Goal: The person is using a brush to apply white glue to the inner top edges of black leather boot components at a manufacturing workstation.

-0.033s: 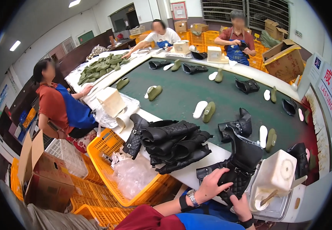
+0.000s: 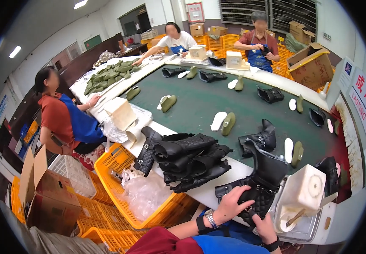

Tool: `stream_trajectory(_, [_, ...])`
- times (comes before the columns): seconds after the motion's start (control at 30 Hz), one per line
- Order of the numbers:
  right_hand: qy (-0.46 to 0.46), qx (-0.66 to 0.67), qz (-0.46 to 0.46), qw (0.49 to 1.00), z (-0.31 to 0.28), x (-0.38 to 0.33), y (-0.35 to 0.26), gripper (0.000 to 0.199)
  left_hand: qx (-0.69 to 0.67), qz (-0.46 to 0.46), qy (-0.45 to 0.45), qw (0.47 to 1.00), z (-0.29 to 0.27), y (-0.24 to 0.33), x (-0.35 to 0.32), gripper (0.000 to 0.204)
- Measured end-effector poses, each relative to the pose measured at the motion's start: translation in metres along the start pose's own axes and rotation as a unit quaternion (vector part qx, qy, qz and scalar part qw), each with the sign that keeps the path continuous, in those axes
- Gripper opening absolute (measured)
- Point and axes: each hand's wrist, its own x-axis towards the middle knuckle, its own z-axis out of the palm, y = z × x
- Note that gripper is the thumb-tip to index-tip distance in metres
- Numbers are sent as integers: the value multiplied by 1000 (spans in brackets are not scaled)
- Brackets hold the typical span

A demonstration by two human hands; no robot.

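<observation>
Low on the right, a black quilted boot upper [image 2: 262, 190] with straps and a small buckle stands at the edge of the white worktop. My left hand [image 2: 233, 204], with a watch on the wrist, has its fingers closed over the upper's near part. From the other side my right hand [image 2: 265, 230] grips its lower end, thumb on top; the fingertips beneath are hidden. To the left of my hands lies a heap of black boot uppers [image 2: 191, 156]. A cream glue container [image 2: 303, 186] with a brush [image 2: 296, 217] sits right of them in a clear tray.
Beyond the worktop, a green conveyor [image 2: 183, 122] carries black boots, white insoles [image 2: 219, 121] and olive shoe lasts [image 2: 228, 123]. A yellow crate [image 2: 145, 220] with plastic bags stands at lower left, beside a cardboard box [image 2: 52, 199]. Three co-workers, one a person at left [image 2: 79, 118], stand around the conveyor.
</observation>
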Motion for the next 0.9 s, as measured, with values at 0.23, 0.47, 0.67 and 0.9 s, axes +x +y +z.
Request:
stream_trajectory(0.23, [-70, 77, -1, 995, 17, -2, -30, 38, -73, -62, 34, 995, -3, -15, -17, 30])
stream_trajectory(0.47, [-28, 112, -72, 991, 17, 3, -27, 34, -398, -319, -116, 852, -7, -28, -19, 58])
stream_trajectory(0.67, [-19, 186, -30, 982, 13, 12, -20, 35, -538, -340, -195, 746, -3, -30, -17, 49])
stream_trajectory(0.9, [-82, 148, -44, 985, 2, 10, -16, 52, -418, -325, -125, 839, -1, -26, -17, 28])
